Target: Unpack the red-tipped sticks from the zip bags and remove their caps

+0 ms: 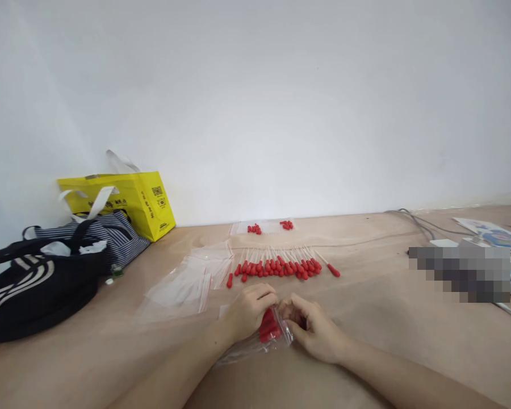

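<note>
Left hand: reaches in from the lower left, the forearm slanting up and inward; the left hand (253,311) lies over the clear bag (249,355), back of the hand up and knuckles bent toward the right.
Left fingers: curled and close together at the bag's far side; whether they clamp the plastic cannot be told.
Right hand: comes in from the lower right, the right hand (315,330) turned inward, just beside the left.
Right fingers: bent, with a dark gap between thumb and forefinger; the thumb is by the bag's right end, but its grip there cannot be made out.
Clear bag: on the near part of the wooden table (366,318), between and under the hands, with red heads (269,326) showing through.
Row beyond the hands: red-tipped sticks (281,267), heads toward the person.
Left of the row: flat clear bags (174,289), overlapping.
By the wall: a filled bag (272,227) with two red clusters.
Far left: a yellow bag (155,207), a striped bag (125,241) and a black bag (38,298), cut off by the view's edge.
Hidden: several fingertips; a pixelated patch covers things at right.
</note>
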Action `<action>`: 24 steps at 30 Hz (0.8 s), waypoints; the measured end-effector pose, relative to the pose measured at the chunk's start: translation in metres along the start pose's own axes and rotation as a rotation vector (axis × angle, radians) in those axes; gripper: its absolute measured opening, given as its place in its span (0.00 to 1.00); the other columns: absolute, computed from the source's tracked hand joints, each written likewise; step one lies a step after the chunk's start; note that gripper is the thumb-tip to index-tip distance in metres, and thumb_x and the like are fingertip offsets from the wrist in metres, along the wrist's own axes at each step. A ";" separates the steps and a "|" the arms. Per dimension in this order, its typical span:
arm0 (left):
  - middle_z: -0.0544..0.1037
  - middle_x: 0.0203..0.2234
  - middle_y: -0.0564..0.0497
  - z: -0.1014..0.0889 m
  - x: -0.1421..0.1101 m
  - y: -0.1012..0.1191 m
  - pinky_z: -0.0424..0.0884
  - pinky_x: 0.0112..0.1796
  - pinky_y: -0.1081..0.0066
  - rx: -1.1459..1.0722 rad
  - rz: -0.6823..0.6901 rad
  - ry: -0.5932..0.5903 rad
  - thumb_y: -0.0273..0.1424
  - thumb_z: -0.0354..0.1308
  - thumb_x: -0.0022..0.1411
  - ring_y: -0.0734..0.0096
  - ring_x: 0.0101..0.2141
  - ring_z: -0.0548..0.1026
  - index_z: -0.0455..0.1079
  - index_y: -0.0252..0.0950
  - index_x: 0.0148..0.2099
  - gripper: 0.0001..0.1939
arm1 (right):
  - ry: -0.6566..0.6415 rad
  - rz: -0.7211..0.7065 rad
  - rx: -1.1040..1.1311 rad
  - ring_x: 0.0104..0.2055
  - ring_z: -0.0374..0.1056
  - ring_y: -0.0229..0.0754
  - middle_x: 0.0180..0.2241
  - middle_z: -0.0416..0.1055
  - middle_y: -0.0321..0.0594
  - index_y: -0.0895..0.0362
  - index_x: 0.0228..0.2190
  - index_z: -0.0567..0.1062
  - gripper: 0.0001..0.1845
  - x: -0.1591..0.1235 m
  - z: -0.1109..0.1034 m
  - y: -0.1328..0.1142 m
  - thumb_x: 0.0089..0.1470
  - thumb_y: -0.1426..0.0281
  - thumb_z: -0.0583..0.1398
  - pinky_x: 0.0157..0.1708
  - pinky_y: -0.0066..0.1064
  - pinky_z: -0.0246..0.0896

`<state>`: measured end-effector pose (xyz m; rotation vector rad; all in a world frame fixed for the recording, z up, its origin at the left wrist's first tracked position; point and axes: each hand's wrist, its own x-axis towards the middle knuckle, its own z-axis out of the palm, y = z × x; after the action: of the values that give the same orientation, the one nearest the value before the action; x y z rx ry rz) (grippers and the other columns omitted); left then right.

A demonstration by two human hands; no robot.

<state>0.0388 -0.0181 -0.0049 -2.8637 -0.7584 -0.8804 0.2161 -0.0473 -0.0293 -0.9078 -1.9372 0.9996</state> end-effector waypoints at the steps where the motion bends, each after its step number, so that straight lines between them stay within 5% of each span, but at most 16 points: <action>1: 0.71 0.27 0.49 0.000 0.000 0.000 0.66 0.32 0.74 -0.002 0.000 -0.004 0.19 0.39 0.55 0.73 0.29 0.68 0.65 0.34 0.30 0.14 | -0.017 -0.011 -0.010 0.20 0.54 0.30 0.21 0.61 0.28 0.56 0.28 0.65 0.09 0.000 0.000 0.000 0.43 0.80 0.52 0.21 0.21 0.49; 11: 0.71 0.25 0.50 0.003 -0.001 -0.004 0.65 0.29 0.74 -0.048 -0.006 0.004 0.19 0.39 0.55 0.73 0.27 0.68 0.63 0.33 0.30 0.13 | 0.025 -0.120 -0.295 0.22 0.58 0.30 0.27 0.64 0.32 0.55 0.29 0.66 0.08 -0.002 0.000 0.003 0.41 0.74 0.58 0.22 0.22 0.52; 19: 0.70 0.25 0.50 0.005 0.000 -0.005 0.66 0.30 0.75 -0.110 0.009 0.030 0.20 0.39 0.57 0.73 0.28 0.67 0.62 0.33 0.32 0.12 | 0.151 -0.357 -0.600 0.27 0.63 0.33 0.29 0.68 0.35 0.55 0.23 0.67 0.10 -0.002 0.000 0.005 0.49 0.78 0.50 0.26 0.24 0.53; 24: 0.70 0.25 0.50 0.005 0.000 -0.006 0.66 0.30 0.75 -0.112 0.003 -0.002 0.20 0.39 0.57 0.74 0.28 0.67 0.63 0.33 0.32 0.11 | 0.196 -0.375 -0.604 0.26 0.63 0.32 0.35 0.69 0.38 0.55 0.34 0.67 0.07 -0.003 -0.005 -0.001 0.51 0.74 0.51 0.25 0.23 0.55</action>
<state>0.0385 -0.0124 -0.0100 -2.9615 -0.7280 -0.9485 0.2211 -0.0483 -0.0277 -0.8680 -2.1614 0.0955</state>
